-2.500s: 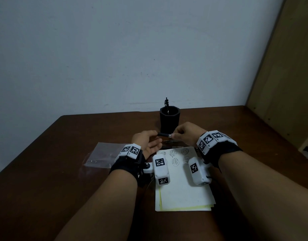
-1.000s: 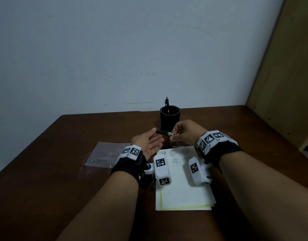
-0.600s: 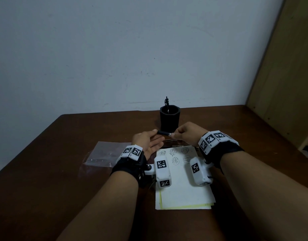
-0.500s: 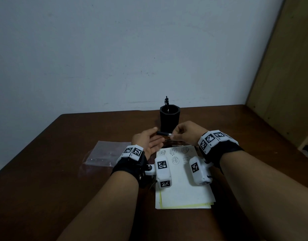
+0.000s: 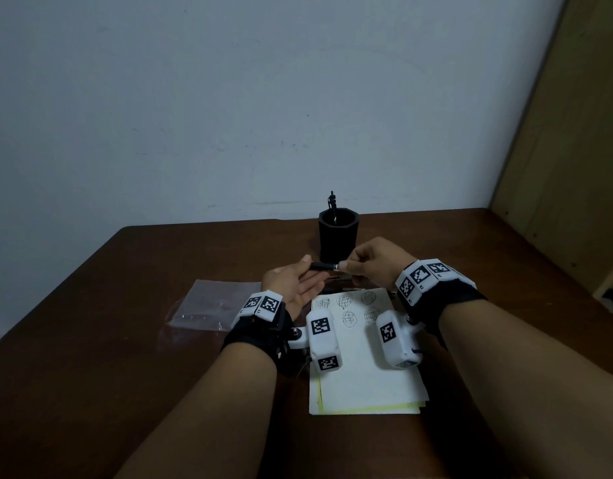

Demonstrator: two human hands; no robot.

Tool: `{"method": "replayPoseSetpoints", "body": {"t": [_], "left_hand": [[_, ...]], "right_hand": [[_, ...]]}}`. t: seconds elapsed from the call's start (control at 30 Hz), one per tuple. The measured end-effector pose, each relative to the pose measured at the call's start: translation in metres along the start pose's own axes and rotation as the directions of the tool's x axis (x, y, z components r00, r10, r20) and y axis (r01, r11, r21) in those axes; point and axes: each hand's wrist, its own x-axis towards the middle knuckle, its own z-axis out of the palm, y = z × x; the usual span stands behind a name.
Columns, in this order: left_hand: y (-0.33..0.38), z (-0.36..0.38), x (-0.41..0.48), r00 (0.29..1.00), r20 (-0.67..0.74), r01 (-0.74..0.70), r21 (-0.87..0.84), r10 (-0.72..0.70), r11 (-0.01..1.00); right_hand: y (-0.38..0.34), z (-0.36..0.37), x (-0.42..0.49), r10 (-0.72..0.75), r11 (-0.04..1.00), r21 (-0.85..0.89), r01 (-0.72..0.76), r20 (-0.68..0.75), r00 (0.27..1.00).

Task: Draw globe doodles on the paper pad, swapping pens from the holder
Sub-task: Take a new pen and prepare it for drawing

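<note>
pen (image 5: 324,266): level, in the air over the pad's far edge, in front of holder (image 5: 338,236)
right hand (image 5: 374,262): pinches pen's silver end
left hand (image 5: 294,285): palm up, fingers loose, thumb at pen's other end
pad (image 5: 364,385): flat on bench (image 5: 125,340), globe doodles (image 5: 345,300) up top

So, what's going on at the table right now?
A person is holding a black pen level near the far edge of the paper pad. The right hand pinches its silver end; the left hand lies open, palm up, at the other end. Several globe doodles are already on the pad, and a second pen stands in the black holder behind.
</note>
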Motion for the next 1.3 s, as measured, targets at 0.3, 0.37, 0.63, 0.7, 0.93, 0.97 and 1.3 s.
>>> {"method": "replayPoseSetpoints", "body": {"t": [0.3,0.37,0.63,0.7,0.93,0.97,1.3], "left_hand": [[0.003,0.0,-0.001,0.997,-0.061,0.044,0.01,-0.044,0.999],[0.001,0.0,-0.002,0.996,-0.055,0.066,0.009,-0.066,0.998],[0.001,0.002,-0.004,0.995,-0.022,0.093,0.033,-0.093,0.995],[0.001,0.002,-0.004,0.995,-0.015,0.098,0.044,-0.098,0.994],[0.004,0.002,-0.006,0.993,0.021,0.112,0.084,-0.114,0.99],[0.004,0.002,-0.006,0.993,0.022,0.113,0.086,-0.115,0.99],[-0.001,0.003,-0.012,0.993,0.036,0.098,0.318,-0.115,0.943]], "right_hand": [[0.006,-0.006,-0.004,0.139,0.862,0.507,0.02,-0.274,0.952],[0.005,-0.007,-0.005,0.209,0.771,0.637,-0.011,-0.238,0.949],[0.008,0.005,-0.007,0.288,0.316,0.924,-0.216,0.123,0.95],[0.009,0.006,-0.009,0.252,0.252,0.941,-0.227,0.163,0.954],[0.011,0.006,-0.008,0.256,0.223,0.952,-0.21,0.15,0.955],[0.011,0.006,-0.008,0.252,0.23,0.951,-0.204,0.145,0.957],[0.001,0.009,-0.016,0.194,0.698,0.677,-0.234,0.135,0.972]]}}
